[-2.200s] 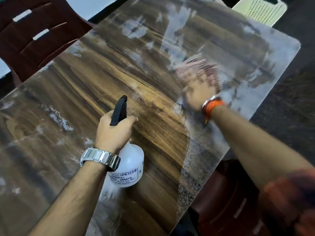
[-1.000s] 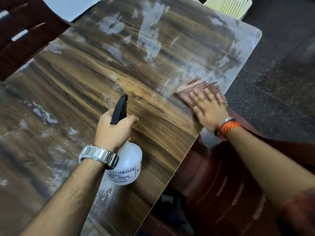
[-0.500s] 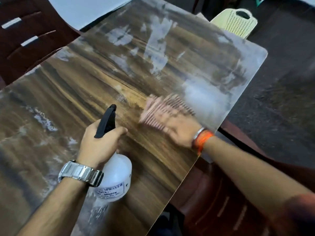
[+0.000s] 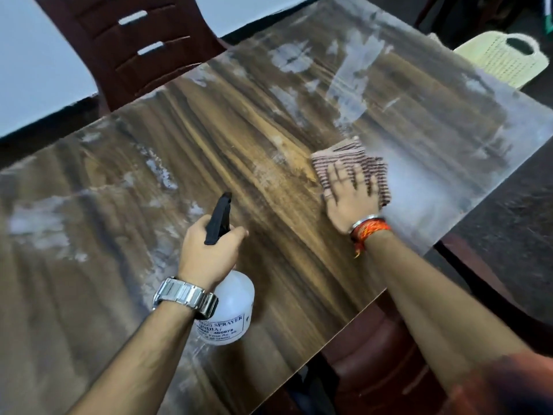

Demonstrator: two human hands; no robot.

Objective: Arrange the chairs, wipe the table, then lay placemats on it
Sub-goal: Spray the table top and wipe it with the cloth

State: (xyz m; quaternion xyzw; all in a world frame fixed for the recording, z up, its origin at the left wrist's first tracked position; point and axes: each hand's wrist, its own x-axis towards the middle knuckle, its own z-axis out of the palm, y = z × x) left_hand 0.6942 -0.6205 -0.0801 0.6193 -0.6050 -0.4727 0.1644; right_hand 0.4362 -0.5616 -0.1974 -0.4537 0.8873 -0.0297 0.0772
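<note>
A dark brown chair (image 4: 131, 46) is standing at the far left edge of the wood-grain desk (image 4: 269, 139), whose surface is showing pale smears. Nearer, the left hand (image 4: 206, 253), with a metal watch (image 4: 185, 296) on its wrist, is gripping the black trigger head of a white spray bottle (image 4: 230, 310) standing on the desk. To the right, the right hand (image 4: 348, 199) is lying flat, fingers spread, pressing a striped cloth (image 4: 353, 163) onto the desk. Another brown chair (image 4: 374, 348) is sitting below the near right edge.
</note>
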